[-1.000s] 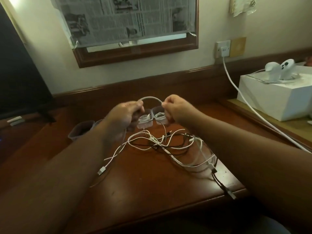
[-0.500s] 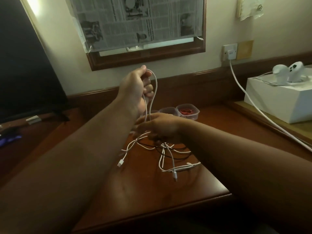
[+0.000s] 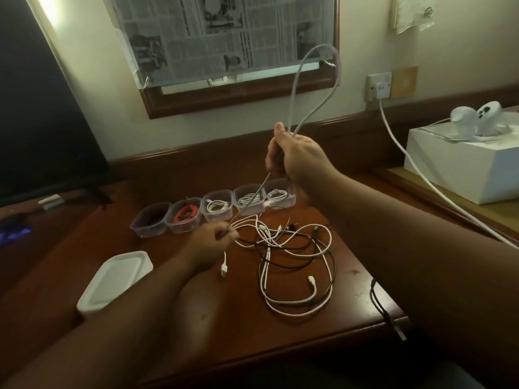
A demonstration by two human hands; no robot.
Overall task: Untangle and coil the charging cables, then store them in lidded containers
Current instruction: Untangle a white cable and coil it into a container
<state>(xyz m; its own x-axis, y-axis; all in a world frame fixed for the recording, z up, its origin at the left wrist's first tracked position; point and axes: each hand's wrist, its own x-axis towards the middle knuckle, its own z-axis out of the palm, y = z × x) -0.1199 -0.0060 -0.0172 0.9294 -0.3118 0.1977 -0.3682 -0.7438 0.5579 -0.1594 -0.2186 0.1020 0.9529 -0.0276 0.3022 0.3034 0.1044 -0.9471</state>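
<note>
Both hands are gripping one white cable (image 3: pixel 314 88) above the desk (image 3: pixel 174 318).

The raised right hand (image 3: pixel 295 155) is clutching its loop; the low left hand (image 3: pixel 209 242) is pinching it beside the tangle (image 3: pixel 292 256).

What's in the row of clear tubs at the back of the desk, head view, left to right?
Clear plastic tub with dark contents → tub with red coiled cable → tub with white coiled cable → second white-cable tub → third white-cable tub, partly behind the right hand.
</note>
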